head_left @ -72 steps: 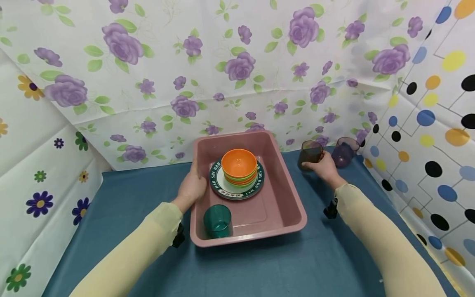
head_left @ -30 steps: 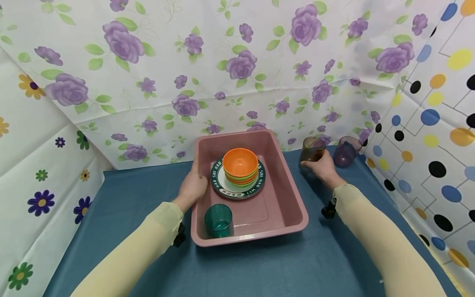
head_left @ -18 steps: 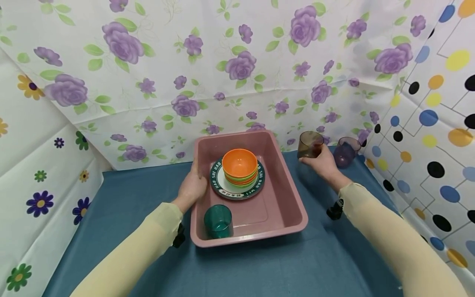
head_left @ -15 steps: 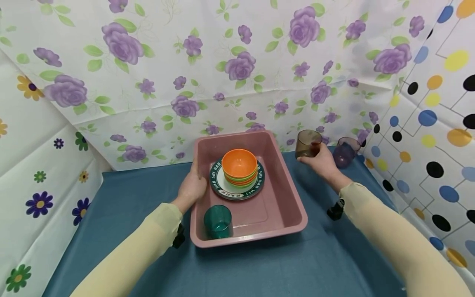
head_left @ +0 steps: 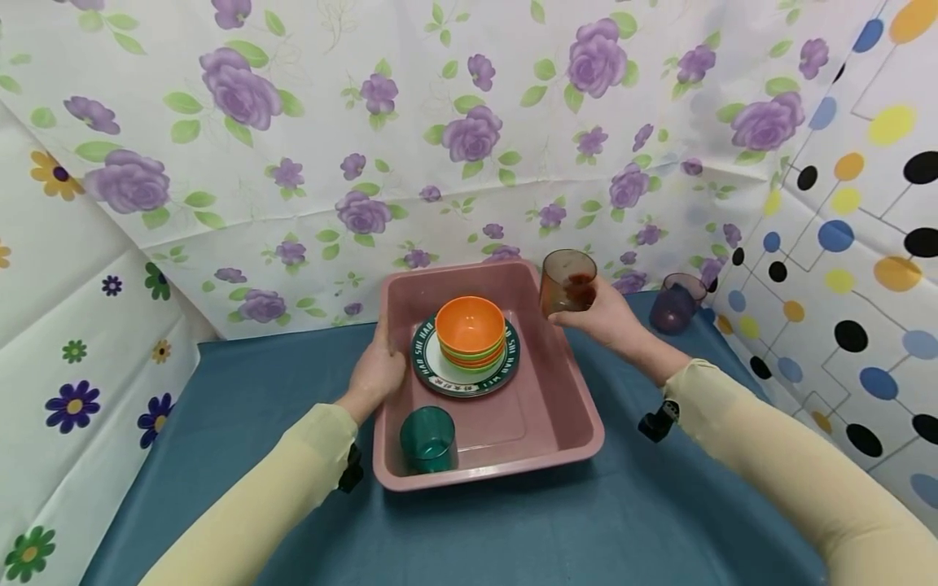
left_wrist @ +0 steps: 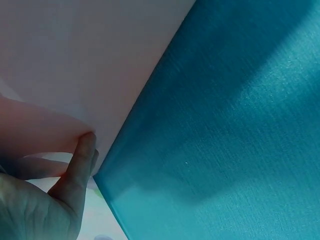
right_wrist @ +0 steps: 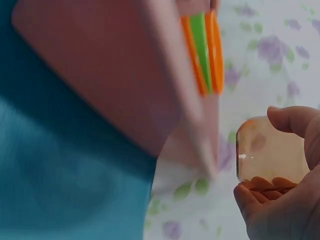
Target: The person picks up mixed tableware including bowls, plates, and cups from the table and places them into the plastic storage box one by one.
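Note:
In the head view my right hand (head_left: 604,313) grips a translucent brown cup (head_left: 567,281) near its lower part, raised over the right rim of the pink plastic tub (head_left: 579,391). The right wrist view shows thumb and fingers on opposite sides of the brown cup (right_wrist: 267,152), beside the tub's outer wall. My left hand (head_left: 376,373) holds the tub's left side, its fingers (left_wrist: 82,157) lying against the outer wall. Inside the tub, a stack of orange and green bowls (head_left: 471,325) sits on a dark-rimmed plate (head_left: 436,376). A teal cup (head_left: 428,439) stands in the near left corner.
A purple translucent cup (head_left: 676,305) stands at the back right of the blue-covered table (head_left: 469,537), close to the dotted side wall (head_left: 865,285). A flower-printed cloth wall (head_left: 315,130) rises right behind the tub.
My right hand has lifted the brown cup off the table beside the purple cup and carried it left to the tub's rim. The left hand has stayed on the tub.

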Demonstrator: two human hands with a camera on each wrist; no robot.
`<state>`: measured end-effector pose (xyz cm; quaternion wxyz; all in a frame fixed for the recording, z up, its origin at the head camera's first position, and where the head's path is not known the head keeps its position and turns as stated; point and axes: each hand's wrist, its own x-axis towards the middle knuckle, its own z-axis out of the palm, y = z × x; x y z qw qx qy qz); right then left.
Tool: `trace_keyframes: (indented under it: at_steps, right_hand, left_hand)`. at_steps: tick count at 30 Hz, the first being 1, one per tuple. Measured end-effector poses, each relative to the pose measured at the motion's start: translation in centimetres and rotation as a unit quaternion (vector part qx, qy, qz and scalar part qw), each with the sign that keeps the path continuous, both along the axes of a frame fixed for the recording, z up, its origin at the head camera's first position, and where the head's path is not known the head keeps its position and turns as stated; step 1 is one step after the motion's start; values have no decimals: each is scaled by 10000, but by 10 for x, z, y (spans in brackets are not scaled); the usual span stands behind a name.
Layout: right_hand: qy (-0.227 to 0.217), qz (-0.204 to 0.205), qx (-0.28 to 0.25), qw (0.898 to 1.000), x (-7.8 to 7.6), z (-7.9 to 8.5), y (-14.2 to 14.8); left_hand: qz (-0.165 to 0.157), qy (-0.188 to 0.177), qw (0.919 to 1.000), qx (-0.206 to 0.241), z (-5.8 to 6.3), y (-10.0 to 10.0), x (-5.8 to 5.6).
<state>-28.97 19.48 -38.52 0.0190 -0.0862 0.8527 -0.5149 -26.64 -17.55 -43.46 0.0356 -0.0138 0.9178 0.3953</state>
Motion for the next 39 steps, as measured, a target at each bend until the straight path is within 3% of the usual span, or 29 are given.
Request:
trace_keyframes:
  at_steps: [9,22,25,28,33,36,39]
  right_hand:
    - [151,1038,-167,9943,28,17,-44]
    - [-139,1865,-220,9821,55,19,-75]
    - [-200,1869,-114,9821,59,20,-78]
    - [-240,1842,-98,9826,59,19,-79]
    - [-273,1844,-125,9824,57,17,-78]
    - [-256,1853,-109,9823,56,16,-78]
    - [-223,1896,-106,9816,56,15,-79]
  left_hand:
    - [-67,-100,9996,252,1,-1,0]
    - [-356,-253,9985,332,4,-7,0]
    - [-313,-20,9995,-20,6,-8,1]
    - [-354,520,9978,-194,11,-12,2]
    - [-1000,1388,9843,423,31,-16,9]
    - [-1581,1390,9737,870,45,-11,17]
    - [-2111,1095,9648,1123,57,-1,28]
